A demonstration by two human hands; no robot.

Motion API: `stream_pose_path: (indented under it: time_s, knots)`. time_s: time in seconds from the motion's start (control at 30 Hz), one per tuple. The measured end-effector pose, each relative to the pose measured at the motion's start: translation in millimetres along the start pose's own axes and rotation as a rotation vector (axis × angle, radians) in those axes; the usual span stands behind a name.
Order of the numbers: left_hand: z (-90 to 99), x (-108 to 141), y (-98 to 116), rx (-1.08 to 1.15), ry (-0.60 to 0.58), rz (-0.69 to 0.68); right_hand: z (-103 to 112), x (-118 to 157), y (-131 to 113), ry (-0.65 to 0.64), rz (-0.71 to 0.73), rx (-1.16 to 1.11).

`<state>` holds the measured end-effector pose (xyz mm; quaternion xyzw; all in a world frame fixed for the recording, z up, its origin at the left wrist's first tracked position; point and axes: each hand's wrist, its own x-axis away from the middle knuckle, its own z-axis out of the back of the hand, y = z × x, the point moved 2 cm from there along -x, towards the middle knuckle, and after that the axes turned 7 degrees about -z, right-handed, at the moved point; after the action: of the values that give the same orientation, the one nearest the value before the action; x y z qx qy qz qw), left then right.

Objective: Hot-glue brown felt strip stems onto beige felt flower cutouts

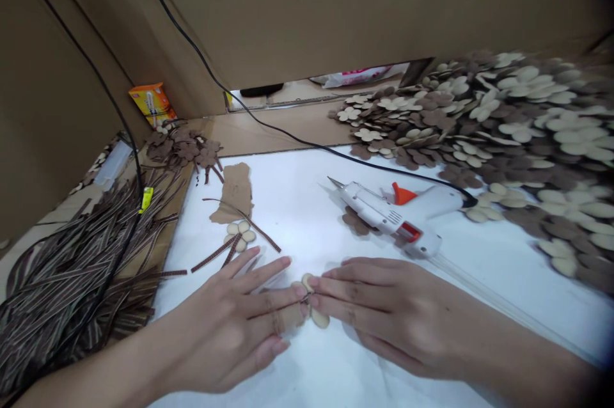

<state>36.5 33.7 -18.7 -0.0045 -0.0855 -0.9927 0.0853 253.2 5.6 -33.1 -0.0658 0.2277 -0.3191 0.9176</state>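
Two hands meet at one cream flower [320, 318] on the white surface [292, 200]: your left hand [235, 321] has fingers spread, thumb clear, two fingertips against it; whether your right hand [398, 312], also touching, pinches or merely presses, cannot tell. Fingers cover much of the flower. Your glue gun [384, 206] partly hides a brown flower [355, 222]; the flower pile [522, 133] runs off-frame right.

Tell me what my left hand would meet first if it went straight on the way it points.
The cream flower: your left hand seems to touch it at the near side. Just beyond comes your right hand, though exact depth is hard to judge.
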Motion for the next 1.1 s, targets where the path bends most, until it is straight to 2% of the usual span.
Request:
stream_pose_path:
  time_s: [0.17,0.3,0.53,0.7,0.9,1.1]
  knots:
    - [0.9,-1,-4,0.107,0.025,0.043,-3,-2,-7,-0.014,-0.001,0.104]
    - [1.1,-1,-6,0.106,0.017,0.036,-3,-1,-7,-0.030,-0.025,0.130]
    - [2.2,-1,-5,0.109,-0.005,0.029,4,-1,-1,-0.045,-0.023,-0.034]
    - [2.8,-1,-6,0.167,-0.033,0.046,1,-2,-5,-0.005,0.005,0.092]
    - [10.1,-2,-6,0.217,-0.016,0.056,-2,1,-11,-0.023,0.026,0.231]
    - [7.4,-3,-6,0.216,-0.034,0.041,4,-1,-8,0.004,0.057,0.154]
